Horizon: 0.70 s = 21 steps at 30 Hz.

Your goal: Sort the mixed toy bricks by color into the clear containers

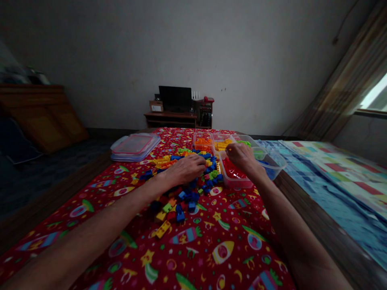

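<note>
Fingers of the left hand [186, 168] curl over a loose multicoloured plastic-block pile [189, 196]; those of the right hand [240, 155] bend together above a clear plastic box [238, 184] of red blocks [232, 172]. Any grip is hidden. Orange blocks [202, 143] sit boxed beyond; the pile is unboxed.

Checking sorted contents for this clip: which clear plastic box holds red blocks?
The box nearest the camera, beneath the right hand; its red blocks set it apart from the other boxes, which hold orange, yellow, green or blue.
</note>
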Motion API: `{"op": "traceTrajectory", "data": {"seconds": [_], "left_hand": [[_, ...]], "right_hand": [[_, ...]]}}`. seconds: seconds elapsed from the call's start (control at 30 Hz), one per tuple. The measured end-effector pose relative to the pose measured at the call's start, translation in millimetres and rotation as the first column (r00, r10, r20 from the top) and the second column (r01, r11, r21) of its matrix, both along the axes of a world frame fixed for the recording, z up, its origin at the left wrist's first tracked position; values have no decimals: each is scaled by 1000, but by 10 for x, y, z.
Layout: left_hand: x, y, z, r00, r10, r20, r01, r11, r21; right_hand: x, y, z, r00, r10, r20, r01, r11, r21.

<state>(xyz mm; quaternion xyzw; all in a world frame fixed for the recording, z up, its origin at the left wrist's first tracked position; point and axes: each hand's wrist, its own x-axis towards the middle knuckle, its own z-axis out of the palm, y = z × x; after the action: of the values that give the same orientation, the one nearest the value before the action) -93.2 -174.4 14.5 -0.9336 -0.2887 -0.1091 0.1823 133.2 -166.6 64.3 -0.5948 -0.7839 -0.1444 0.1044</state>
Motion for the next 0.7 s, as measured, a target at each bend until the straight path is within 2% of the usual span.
{"op": "traceTrajectory", "data": {"seconds": [0.1, 0.17, 0.23, 0.3, 0.4, 0.5, 0.6, 0.7], "left_hand": [[-211, 147, -38, 992, 55, 114, -47, 996, -71], [-312, 65, -31, 982, 62, 180, -42, 992, -116], [-370, -170, -2, 974, 46, 223, -10, 987, -159], [-398, -505, 18, 977, 6, 211, 42, 974, -222], [-421, -1007, -29, 989, -114, 93, 136, 951, -277], [-437, -1278, -156, 985, -173, -3, 166, 948, -270], [-437, -1232, -264, 987, -157, -30, 149, 971, -187], [-408, -987, -284, 989, -139, -53, 132, 984, -122]], "right_hand": [[-6, 18, -18, 1000, 18, 4, -18, 1000, -2], [-4, 33, -30, 1000, 26, 3, -26, 1000, 3], [-3, 44, -39, 999, 35, 3, -35, 999, 8], [-12, 43, -42, 999, 41, 3, -41, 999, 8], [-65, 3, -22, 999, 39, 2, -39, 999, -16], [-160, -70, 7, 998, 54, 10, -53, 996, -72], [-254, -127, 9, 995, 98, 24, -95, 990, -100], [-315, -146, -23, 990, 130, 50, -125, 988, -91]]}}
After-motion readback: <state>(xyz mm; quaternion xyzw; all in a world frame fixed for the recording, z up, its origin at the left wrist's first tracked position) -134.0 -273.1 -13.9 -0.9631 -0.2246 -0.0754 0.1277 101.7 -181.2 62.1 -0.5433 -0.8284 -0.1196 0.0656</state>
